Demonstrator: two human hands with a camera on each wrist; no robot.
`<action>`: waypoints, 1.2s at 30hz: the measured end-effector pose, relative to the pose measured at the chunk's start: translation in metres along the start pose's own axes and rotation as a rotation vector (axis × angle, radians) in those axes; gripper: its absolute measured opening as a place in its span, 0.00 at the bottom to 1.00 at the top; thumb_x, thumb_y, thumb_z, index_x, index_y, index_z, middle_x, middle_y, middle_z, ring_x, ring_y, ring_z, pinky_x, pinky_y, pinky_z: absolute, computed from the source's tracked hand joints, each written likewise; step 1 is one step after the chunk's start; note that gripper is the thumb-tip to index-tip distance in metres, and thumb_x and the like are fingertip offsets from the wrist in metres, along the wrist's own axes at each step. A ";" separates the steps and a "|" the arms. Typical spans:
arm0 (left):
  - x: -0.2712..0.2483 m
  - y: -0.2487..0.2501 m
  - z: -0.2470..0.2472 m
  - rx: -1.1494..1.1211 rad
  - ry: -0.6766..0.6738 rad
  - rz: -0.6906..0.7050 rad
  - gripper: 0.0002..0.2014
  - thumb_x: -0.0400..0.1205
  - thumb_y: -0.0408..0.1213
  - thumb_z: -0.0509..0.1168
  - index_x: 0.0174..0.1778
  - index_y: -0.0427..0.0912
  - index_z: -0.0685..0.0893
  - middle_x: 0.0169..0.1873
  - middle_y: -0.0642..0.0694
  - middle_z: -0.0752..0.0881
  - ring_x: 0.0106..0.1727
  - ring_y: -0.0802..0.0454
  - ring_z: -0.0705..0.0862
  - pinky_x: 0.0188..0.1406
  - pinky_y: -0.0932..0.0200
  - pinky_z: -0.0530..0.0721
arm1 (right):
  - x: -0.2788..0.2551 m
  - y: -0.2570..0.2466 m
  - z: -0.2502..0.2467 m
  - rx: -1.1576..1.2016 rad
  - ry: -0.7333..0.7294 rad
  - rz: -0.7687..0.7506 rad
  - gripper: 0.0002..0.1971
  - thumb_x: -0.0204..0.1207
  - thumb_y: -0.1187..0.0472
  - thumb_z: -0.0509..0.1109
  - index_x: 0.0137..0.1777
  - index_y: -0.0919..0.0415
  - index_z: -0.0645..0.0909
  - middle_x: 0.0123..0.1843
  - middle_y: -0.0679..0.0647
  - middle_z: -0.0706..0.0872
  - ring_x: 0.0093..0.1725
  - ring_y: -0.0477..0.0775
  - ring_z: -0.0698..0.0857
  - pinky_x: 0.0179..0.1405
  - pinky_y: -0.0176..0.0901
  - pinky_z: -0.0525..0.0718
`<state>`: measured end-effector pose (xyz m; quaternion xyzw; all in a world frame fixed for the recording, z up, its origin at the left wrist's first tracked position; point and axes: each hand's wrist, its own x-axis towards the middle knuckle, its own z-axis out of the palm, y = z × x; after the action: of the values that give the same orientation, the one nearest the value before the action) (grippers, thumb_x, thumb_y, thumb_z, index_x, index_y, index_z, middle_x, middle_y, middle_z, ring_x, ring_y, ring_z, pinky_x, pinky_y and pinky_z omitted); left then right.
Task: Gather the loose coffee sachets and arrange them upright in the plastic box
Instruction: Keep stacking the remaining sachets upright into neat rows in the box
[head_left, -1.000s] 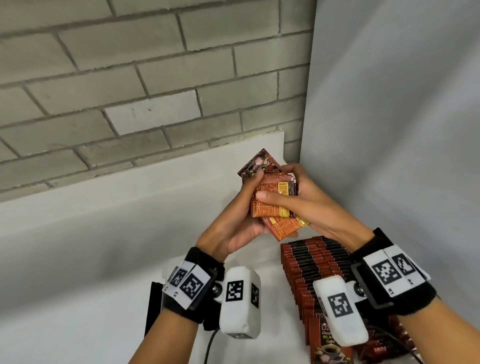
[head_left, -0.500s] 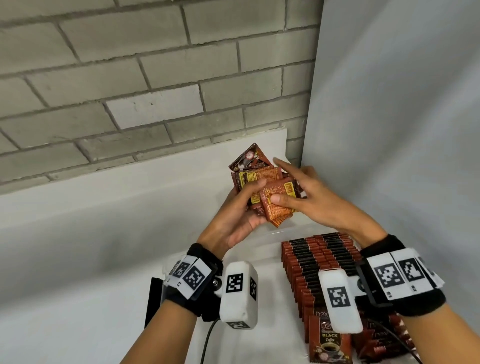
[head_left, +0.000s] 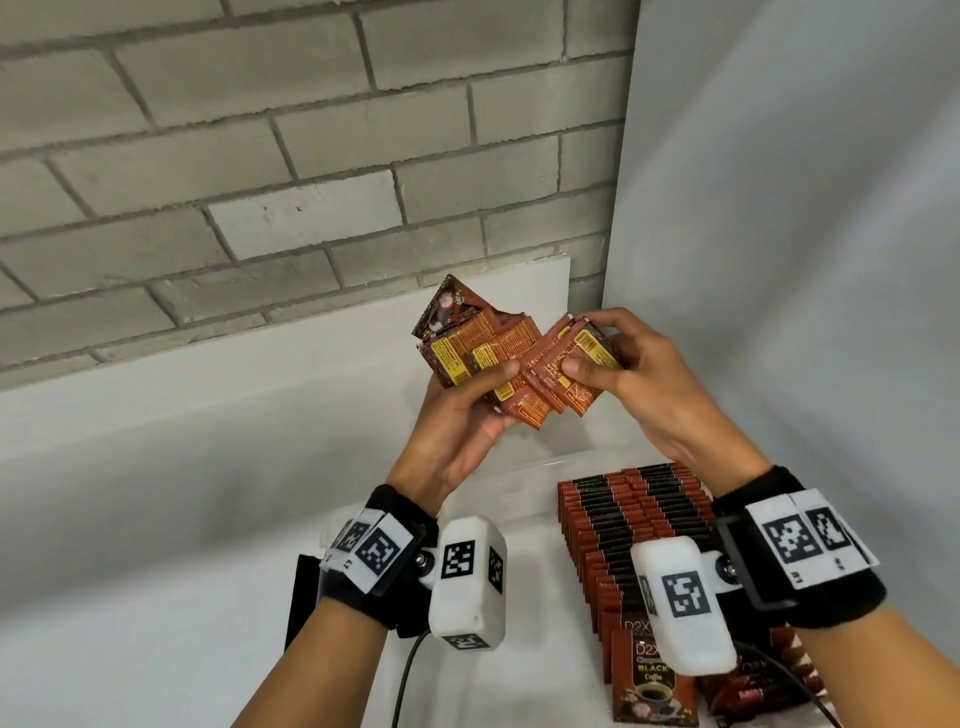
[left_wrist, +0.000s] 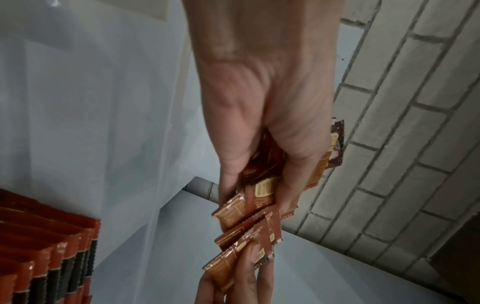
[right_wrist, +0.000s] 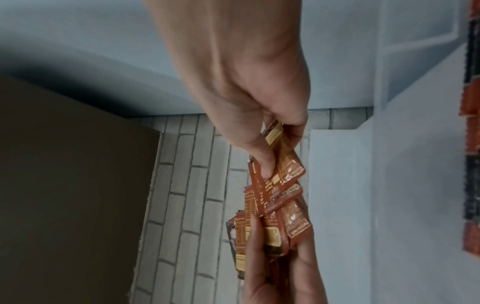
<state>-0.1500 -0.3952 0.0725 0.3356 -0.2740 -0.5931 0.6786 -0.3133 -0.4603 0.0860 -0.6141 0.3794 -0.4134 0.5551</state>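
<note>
Left hand (head_left: 462, 415): thumb clamped over a fanned bunch of sachets (head_left: 478, 353), held up clear of the box for sorting
Right hand (head_left: 639, 379): pinches a few skewed sachets, likely to square them
Plastic box (head_left: 524, 462): below, already holding upright rows (head_left: 634, 514)

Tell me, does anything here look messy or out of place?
Yes. The sachets in the hands are splayed at mixed angles, one showing its picture side, gripped by the left hand and right hand. The row in the plastic box stands neat; a few sachets at its near end lie loose.
</note>
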 end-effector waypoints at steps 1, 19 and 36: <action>0.001 0.000 -0.001 -0.001 0.006 0.012 0.26 0.75 0.20 0.65 0.71 0.34 0.75 0.63 0.34 0.84 0.64 0.37 0.84 0.57 0.34 0.84 | -0.001 -0.001 0.001 0.043 -0.001 0.009 0.22 0.70 0.70 0.76 0.61 0.51 0.79 0.50 0.52 0.85 0.46 0.43 0.86 0.40 0.30 0.85; 0.002 -0.002 -0.002 -0.110 0.041 0.100 0.19 0.77 0.19 0.62 0.64 0.34 0.79 0.57 0.37 0.86 0.59 0.42 0.86 0.55 0.45 0.87 | -0.002 -0.002 0.014 0.292 -0.013 0.245 0.30 0.62 0.72 0.79 0.65 0.65 0.74 0.55 0.58 0.88 0.57 0.55 0.88 0.62 0.48 0.84; -0.001 0.000 0.002 -0.016 0.015 0.095 0.23 0.78 0.33 0.65 0.70 0.36 0.76 0.59 0.40 0.87 0.62 0.46 0.85 0.62 0.50 0.84 | -0.004 -0.001 0.018 0.407 -0.109 0.375 0.19 0.70 0.72 0.74 0.61 0.64 0.80 0.55 0.58 0.90 0.52 0.52 0.89 0.51 0.46 0.89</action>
<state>-0.1521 -0.3950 0.0738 0.3212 -0.2798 -0.5601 0.7106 -0.2977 -0.4497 0.0855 -0.4303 0.3651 -0.3376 0.7534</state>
